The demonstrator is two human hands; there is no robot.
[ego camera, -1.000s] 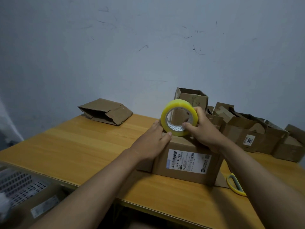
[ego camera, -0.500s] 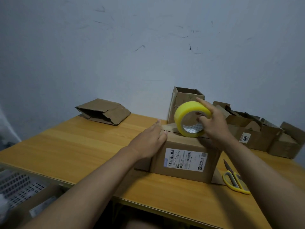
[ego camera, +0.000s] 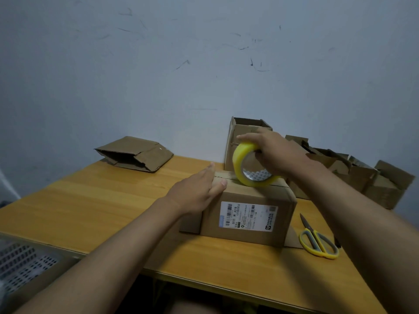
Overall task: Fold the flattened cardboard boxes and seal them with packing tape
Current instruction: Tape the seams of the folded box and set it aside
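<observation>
Pale blue-grey wall (ego camera: 204, 64), scuffed with dark marks, fills the upper half of the head view, and an orange-brown wooden surface (ego camera: 90, 200) runs across the lower half.

At the centre of the frame stands a brown cardboard box with a white barcode label (ego camera: 248, 217) on its near face; its top flaps are folded down and meet along a seam. The left hand (ego camera: 199, 189) lies flat with straight fingers on the box's upper left edge, pressing the flap there. The right hand (ego camera: 272, 150) has its grip clamped on a yellow roll of clear packing tape (ego camera: 251, 165), fingers hooked through the core and thumb over the rim; the roll stands on edge, touching the top of the box near the seam.

Just right of the box, yellow-handled scissors (ego camera: 318, 243) lie on the surface, blades together. Behind the roll an open-topped brown carton (ego camera: 244, 126) stands upright against the wall. A heap of folded brown boxes (ego camera: 362, 177) fills the right of the frame. Left of centre, a collapsed brown cardboard box (ego camera: 133, 154) lies at the surface's far edge. A perforated grey plastic crate (ego camera: 22, 266) sits at the lower left, blurred.
</observation>
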